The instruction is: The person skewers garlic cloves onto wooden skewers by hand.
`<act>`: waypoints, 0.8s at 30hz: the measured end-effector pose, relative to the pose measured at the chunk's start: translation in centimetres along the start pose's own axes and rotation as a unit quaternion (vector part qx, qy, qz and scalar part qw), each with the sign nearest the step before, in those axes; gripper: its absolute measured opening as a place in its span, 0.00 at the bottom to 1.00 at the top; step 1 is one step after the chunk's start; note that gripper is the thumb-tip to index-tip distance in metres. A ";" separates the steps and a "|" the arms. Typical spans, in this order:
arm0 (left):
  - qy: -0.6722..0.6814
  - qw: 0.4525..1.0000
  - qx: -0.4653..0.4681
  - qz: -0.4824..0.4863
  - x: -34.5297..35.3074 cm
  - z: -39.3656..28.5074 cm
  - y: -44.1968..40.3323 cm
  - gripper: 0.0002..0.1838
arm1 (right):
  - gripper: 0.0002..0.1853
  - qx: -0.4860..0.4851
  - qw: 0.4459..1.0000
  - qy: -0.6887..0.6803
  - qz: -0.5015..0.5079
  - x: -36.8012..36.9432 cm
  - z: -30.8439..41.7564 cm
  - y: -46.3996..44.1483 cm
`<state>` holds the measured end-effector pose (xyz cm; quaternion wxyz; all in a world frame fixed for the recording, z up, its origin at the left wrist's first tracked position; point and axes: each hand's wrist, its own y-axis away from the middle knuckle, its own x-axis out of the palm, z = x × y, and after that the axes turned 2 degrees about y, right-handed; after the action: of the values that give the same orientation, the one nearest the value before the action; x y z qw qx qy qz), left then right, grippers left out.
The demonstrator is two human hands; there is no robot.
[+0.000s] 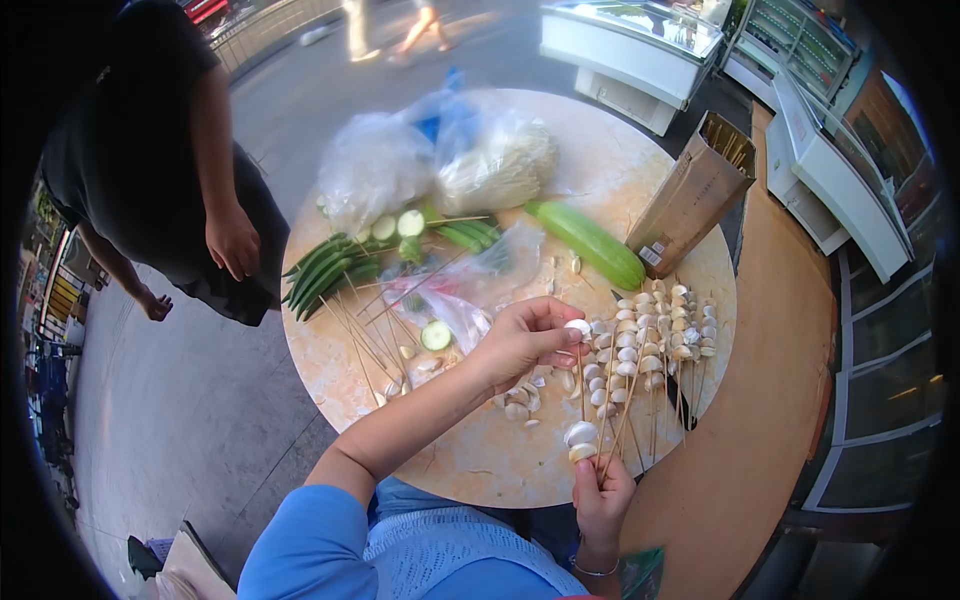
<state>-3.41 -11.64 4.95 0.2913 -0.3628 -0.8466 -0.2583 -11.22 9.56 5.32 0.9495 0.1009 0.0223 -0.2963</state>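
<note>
My left hand (528, 340) is closed in a pinch on a white garlic clove (579, 328) at the upper end of a thin wooden skewer. Below, my right hand (603, 497) grips that skewer together with other bare sticks. Two garlic cloves (581, 434) sit threaded low on the held skewer, just above my right fingers. To the right lie several finished-looking garlic skewers (650, 335) side by side, their stick ends pointing toward me. Loose cloves and peelings (518, 405) are scattered on the table under my left wrist.
On the round table (480, 480) are green okra-like pods (325, 275), a long green gourd (590, 245), a zucchini slice (436, 335), loose skewers (362, 345), plastic bags (375, 165) and a tall cardboard box of sticks (695, 195). A person in black (150, 160) stands at left.
</note>
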 end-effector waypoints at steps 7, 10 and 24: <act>-0.032 0.999 0.020 -0.005 -0.2 -0.1 0.3 0.12 | 0.07 0.000 1.000 -0.001 0.001 0.1 -0.1 0.0; -0.032 0.999 0.030 -0.016 -0.2 0.1 0.3 0.11 | 0.07 0.000 1.000 0.006 0.002 0.1 -0.1 0.1; -0.093 0.991 0.101 -0.012 -0.3 0.9 0.4 0.11 | 0.08 0.017 1.000 0.005 -0.016 0.2 -0.2 0.3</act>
<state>-3.22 -10.98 4.23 0.2438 -0.3440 -0.8959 -0.1402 -10.90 9.75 5.13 0.9426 0.1179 0.0241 -0.3116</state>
